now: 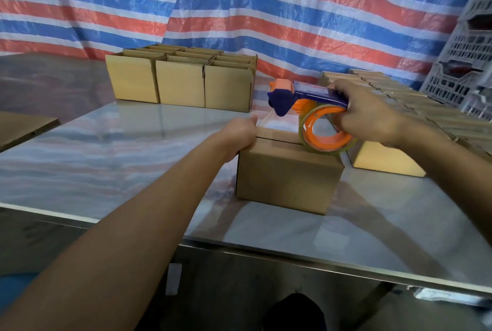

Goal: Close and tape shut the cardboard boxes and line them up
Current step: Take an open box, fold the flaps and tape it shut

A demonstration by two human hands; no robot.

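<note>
My left hand [239, 135] grips the box [287, 179] at its left edge; my right hand [372, 115] holds the dispenser [306, 99] atop it.

Red-white-blue striped tarp wall [186, 11], shiny metal table [119, 144], grey plastic crates [463, 64]

Striped tarp [239, 11] behind steel table [133, 144], grey crates [463, 64] beside.

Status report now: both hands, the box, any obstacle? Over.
Left hand holds box at its left top edge. Right hand grips tape dispenser, roll resting on box top. Nothing blocking the box top.
</note>
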